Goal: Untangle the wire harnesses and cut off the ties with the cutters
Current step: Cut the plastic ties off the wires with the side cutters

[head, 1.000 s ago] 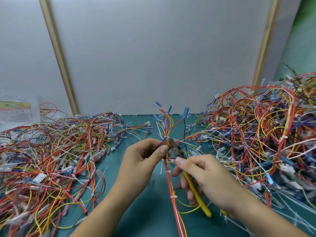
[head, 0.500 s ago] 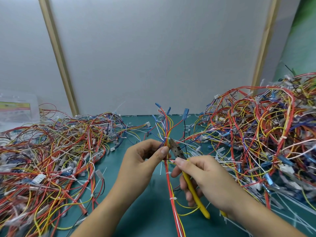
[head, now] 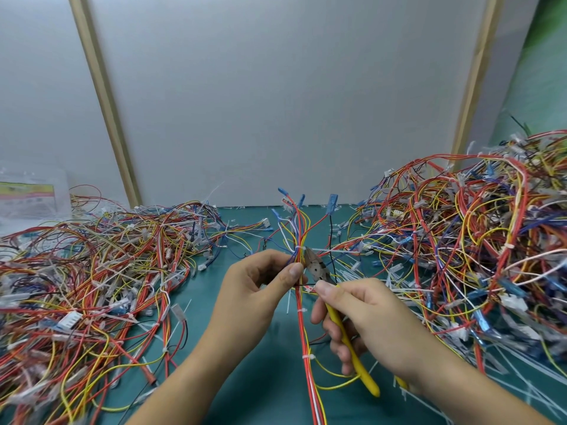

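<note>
Now: fingers [head: 293, 273] of left hand [head: 254, 289] pinch the upright red-yellow-white harness [head: 302, 332]. Right hand [head: 368, 314] grips the yellow-handled cutters [head: 317, 268], steel tips beside a white plastic tie [head: 299, 247]. Teal bench [head: 276, 388]. Tangled wire piles at 9 o'clock [head: 92, 271] and 3 o'clock [head: 475, 240]. Packet label [head: 27, 191] at 10 o'clock is unreadable.

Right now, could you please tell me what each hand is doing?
Left hand: pinching the wire bundle.
Right hand: gripping the yellow-handled cutters.

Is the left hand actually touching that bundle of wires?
Touching: the head view shows the left hand pinching the wire bundle between thumb and fingers.
</note>
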